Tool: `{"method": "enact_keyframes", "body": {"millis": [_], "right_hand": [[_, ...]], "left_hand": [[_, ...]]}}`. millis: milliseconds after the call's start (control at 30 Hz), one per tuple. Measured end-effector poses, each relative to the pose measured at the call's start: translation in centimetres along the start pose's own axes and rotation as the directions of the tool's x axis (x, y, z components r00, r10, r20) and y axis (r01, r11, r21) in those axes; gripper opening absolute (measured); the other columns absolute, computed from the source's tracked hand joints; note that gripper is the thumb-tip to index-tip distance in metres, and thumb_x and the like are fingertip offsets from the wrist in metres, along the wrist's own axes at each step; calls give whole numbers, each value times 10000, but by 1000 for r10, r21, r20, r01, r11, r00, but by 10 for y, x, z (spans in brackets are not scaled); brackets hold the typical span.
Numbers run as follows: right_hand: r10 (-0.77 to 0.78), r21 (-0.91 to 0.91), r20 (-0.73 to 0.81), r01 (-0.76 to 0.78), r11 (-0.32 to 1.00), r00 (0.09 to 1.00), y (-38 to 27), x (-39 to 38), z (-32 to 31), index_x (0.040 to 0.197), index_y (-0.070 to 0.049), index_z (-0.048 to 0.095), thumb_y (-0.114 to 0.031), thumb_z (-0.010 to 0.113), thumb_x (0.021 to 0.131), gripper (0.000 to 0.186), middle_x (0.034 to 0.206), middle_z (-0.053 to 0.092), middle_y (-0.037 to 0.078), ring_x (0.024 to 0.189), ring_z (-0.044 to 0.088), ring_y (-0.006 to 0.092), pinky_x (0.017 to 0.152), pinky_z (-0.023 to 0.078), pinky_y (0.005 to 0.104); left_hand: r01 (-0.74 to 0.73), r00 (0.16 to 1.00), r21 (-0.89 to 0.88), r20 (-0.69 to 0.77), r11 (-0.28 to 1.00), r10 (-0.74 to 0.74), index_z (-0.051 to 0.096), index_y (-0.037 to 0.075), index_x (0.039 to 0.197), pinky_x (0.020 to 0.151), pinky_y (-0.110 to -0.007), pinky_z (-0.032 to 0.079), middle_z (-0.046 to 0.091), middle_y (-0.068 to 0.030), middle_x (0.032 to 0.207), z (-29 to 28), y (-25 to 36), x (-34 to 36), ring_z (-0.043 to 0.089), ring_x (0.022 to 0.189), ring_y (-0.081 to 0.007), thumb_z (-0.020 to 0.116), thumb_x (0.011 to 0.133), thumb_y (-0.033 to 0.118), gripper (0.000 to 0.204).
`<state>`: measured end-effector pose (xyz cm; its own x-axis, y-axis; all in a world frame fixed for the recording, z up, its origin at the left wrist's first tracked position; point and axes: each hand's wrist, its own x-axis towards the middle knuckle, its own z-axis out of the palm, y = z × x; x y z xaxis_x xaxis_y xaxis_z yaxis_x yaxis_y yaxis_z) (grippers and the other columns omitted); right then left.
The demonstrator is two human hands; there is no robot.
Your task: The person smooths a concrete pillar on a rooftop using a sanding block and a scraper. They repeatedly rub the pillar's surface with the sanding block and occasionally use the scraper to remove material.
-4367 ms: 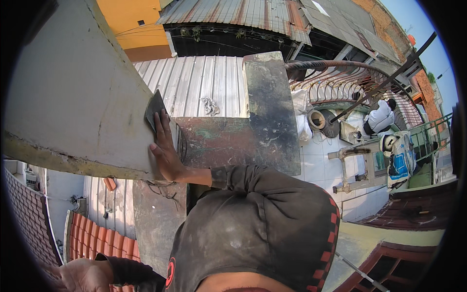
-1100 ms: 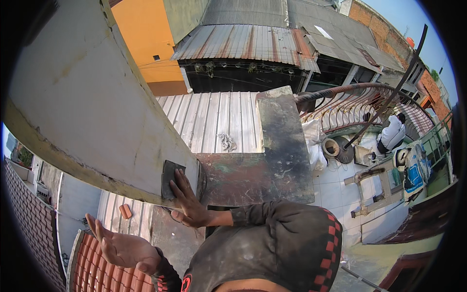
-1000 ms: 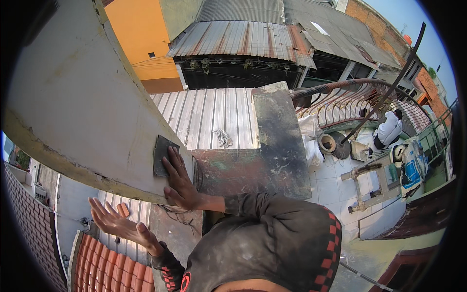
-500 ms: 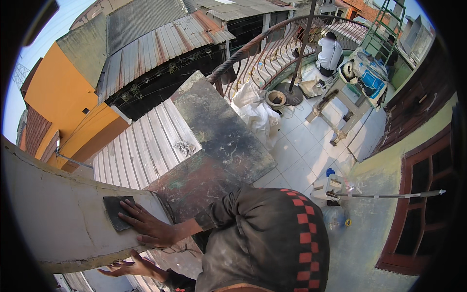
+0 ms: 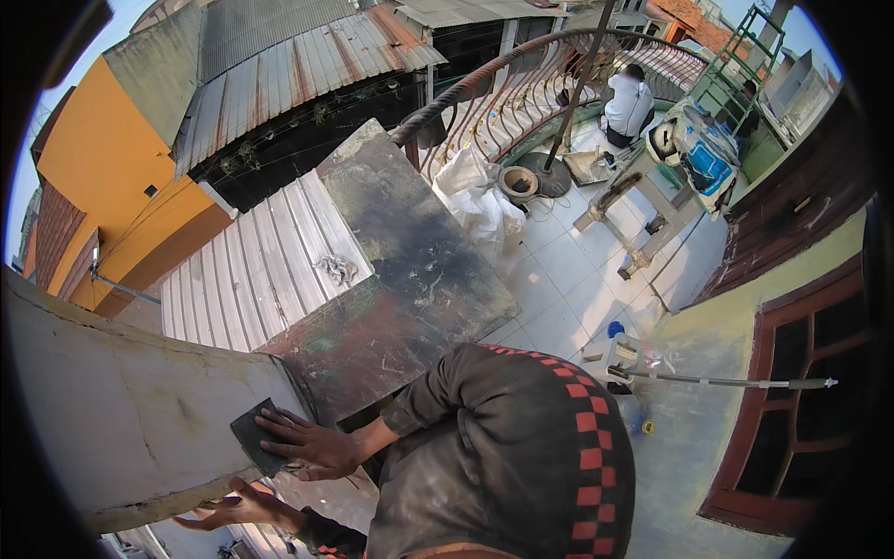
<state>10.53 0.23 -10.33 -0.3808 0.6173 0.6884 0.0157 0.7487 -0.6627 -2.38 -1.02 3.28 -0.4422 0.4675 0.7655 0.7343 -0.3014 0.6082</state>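
Observation:
My right hand [image 5: 321, 447] lies with fingers stretched over a dark square sheet of sandpaper [image 5: 261, 433], pressing it to the pale curved wall [image 5: 140, 391]. The sheet sits close to the wall's near end, with part of it showing beyond the fingertips. Below it, my left hand [image 5: 233, 508] is open with fingers spread, beside the wall's lower edge; whether it touches that edge I cannot tell. My dark sleeve and shoulder with red checks fill the lower middle.
A stained slab [image 5: 410, 270] lies beyond my right arm, next to a ribbed metal roof [image 5: 242, 270]. A curved iron railing [image 5: 484, 70] bounds the tiled balcony. There stand a white sack [image 5: 475, 200], a worn wooden table [image 5: 615, 205] and a crouching person [image 5: 626, 104]. A pole [image 5: 717, 380] juts out at right.
My right hand has slid the sandpaper right and down along the wall, toward its near end. The left hand stays by the lower edge. The whole view has shifted slightly.

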Motion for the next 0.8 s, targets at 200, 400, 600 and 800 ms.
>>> {"method": "enact_keyframes", "body": {"millis": [200, 400, 600, 800], "right_hand": [[-10, -7, -109, 9, 1000, 994, -3, 118, -52, 1638, -98, 92, -592, 237, 1041, 788, 1680, -57, 248, 1552, -103, 422, 1227, -22, 585], [6, 23, -102, -4, 1000, 995, -13, 58, -2, 1631, -74, 113, -620, 229, 1041, 813, 1681, -50, 244, 1555, -99, 407, 1231, -13, 576], [-112, -23, -147, 110, 994, 983, 0, 104, -27, 1630, -66, 115, -616, 245, 1041, 816, 1680, -51, 248, 1557, -89, 409, 1230, -12, 579], [35, 28, -182, -31, 999, 983, -21, 96, -19, 1626, -65, 143, -555, 261, 1053, 763, 1675, -14, 267, 1555, -61, 428, 1227, -6, 593]], "left_hand": [[-28, 999, -35, -32, 999, 26, 48, 88, 1598, 1125, -580, 404, 322, -288, 1489, 1, -9, 2, 394, 1386, -410, 798, 806, 577, 1195], [-21, 999, 82, -48, 996, 25, 38, 60, 1592, 1087, -582, 423, 392, -257, 1457, -1, -15, 9, 441, 1353, -401, 709, 757, 774, 1288], [-46, 997, 49, -58, 998, 49, 38, 46, 1591, 1091, -573, 431, 394, -264, 1462, 0, -14, 5, 433, 1364, -401, 710, 777, 749, 1268], [-18, 1000, 59, -18, 998, 19, 44, 39, 1588, 1123, -569, 420, 369, -269, 1478, 1, -2, 9, 417, 1375, -389, 702, 775, 758, 1269]]}}
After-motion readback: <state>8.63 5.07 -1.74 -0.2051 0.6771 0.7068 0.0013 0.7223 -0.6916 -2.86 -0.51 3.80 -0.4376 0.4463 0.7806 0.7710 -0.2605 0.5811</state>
